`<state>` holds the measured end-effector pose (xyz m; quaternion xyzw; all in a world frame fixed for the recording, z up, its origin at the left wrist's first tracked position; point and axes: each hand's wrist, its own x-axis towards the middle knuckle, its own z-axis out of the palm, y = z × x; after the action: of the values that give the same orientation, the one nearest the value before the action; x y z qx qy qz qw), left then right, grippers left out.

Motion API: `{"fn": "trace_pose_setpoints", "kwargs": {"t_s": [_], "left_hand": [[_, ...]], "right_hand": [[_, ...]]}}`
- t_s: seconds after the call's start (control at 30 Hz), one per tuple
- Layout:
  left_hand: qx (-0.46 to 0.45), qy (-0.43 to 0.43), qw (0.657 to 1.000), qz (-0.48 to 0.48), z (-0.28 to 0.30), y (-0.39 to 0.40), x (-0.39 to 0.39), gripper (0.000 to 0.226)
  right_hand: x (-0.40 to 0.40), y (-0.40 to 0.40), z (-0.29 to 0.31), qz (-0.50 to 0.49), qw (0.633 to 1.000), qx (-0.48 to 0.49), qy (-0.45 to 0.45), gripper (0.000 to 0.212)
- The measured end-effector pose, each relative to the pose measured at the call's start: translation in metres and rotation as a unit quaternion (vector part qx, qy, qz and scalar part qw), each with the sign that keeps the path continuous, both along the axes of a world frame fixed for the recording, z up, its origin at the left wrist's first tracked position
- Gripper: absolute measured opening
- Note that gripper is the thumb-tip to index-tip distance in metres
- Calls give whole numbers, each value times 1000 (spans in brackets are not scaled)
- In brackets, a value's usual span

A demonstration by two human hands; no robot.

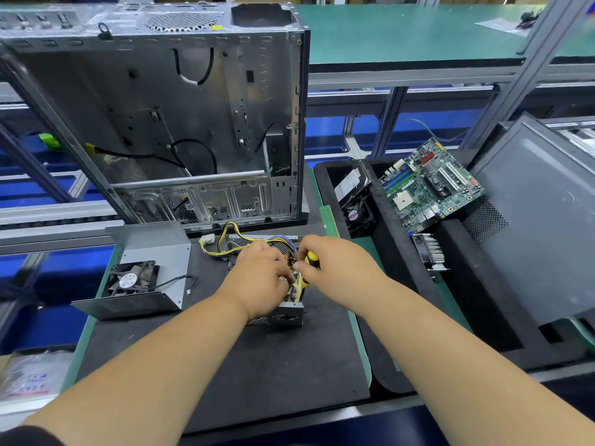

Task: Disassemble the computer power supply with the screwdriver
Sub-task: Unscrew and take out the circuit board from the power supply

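A: Status on the power supply?

B: It is set on the black mat of the tabletop, just in front of the open computer case. Its cover, fan attached, has already been taken off and lies to the left of the supply. So the step in hand is judged to be the internals: board screws being worked.

A: Hands?

B: The screwdriver is gripped by the right hand, fingers curled round the yellow-and-black handle. The left hand is laid on top of the supply's internals with fingers curled down; whether a part is pinched or merely steadied cannot be told, the fingertips are hidden.

A: Orientation?

B: The supply's long axis is judged to run away from the person, toward the case. The cable bundle exits at the far end, nearest the case; the perforated metal end faces the person. The screwdriver is held steeply, handle up, tip down into the supply; the tip itself is hidden.

A: Next move?

B: Probably the screw is to be backed out with the driver kept square to the head, the board steadied by the left hand. The loose wires beside the tip should be kept clear.

A: Risks?

B: A dropped screw could be lost among the components.
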<state>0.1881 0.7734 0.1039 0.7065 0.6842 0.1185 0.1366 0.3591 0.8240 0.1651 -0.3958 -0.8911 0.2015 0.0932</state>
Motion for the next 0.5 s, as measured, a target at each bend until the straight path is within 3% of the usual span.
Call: {"fn": "trace_pose_setpoints", "kwargs": {"t_s": [0.17, 0.3, 0.5], "left_hand": [[-9, -1, 1000, 0, 0, 0, -1, 34], [-8, -7, 1000, 5, 0, 0, 0, 40], [9, -24, 1000, 10, -1, -2, 0, 26]], "right_hand": [[1, -1, 2, 7, 999, -32, 22, 15], [4, -2, -1, 12, 1000, 3, -2, 17], [10, 1, 1, -4, 1000, -6, 15, 16]]}}
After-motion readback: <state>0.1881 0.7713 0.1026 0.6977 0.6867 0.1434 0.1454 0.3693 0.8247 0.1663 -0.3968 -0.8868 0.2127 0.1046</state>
